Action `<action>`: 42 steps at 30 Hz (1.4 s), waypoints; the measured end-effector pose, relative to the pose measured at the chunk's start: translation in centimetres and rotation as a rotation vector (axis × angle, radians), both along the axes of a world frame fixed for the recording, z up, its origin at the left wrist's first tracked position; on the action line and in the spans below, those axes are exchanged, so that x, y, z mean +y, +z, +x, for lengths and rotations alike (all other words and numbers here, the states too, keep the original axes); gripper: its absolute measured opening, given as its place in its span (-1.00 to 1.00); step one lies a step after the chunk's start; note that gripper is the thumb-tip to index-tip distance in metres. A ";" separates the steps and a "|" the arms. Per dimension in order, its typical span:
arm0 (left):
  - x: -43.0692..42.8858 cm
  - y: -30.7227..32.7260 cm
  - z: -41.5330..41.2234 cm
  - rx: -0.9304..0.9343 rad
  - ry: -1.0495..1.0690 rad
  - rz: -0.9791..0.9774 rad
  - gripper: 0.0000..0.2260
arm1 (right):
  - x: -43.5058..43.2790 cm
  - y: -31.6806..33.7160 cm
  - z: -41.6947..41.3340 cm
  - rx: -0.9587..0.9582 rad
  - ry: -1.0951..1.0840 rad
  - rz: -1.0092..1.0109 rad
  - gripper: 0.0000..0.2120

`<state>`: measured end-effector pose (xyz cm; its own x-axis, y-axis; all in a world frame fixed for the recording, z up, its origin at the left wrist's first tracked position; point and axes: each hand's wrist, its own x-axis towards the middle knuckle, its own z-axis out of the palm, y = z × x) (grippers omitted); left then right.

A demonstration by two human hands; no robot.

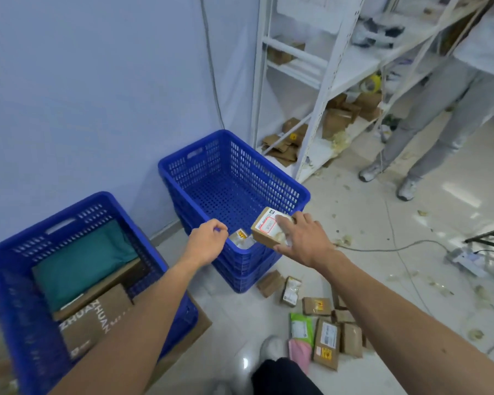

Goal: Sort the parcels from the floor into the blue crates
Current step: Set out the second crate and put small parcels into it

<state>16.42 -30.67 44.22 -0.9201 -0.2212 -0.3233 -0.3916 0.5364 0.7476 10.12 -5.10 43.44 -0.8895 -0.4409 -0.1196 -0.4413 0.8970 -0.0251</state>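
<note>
The right hand [303,240] grips a small brown parcel [268,229], fingers spread over its label, above the near rim of the farther blue crate [234,138], likely to drop it beside the packet [240,238] lying inside. The left hand [207,242] hovers at that rim, loosely curled round nothing visible. More parcels [325,337] wait on the floor near the crate.

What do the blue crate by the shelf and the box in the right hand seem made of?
Blue lattice crate: moulded plastic, likely, with faint sheen and perforated walls. Small brown box with white label: matte cardboard, seemingly, with sharp folded edges.
</note>
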 end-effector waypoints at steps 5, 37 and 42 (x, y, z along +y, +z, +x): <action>-1.9 -1.6 -2.1 -0.030 0.035 -0.004 -0.89 | -2.9 -1.2 -4.3 -0.029 0.055 0.019 -0.26; -8.5 -26.5 -24.9 0.025 -0.152 -0.591 -0.75 | -15.6 -31.3 -29.1 -0.456 0.420 0.359 -0.16; -8.5 -28.9 -24.9 0.113 -0.077 -0.678 -0.70 | -17.6 -35.8 -28.1 -0.569 0.517 0.503 -0.12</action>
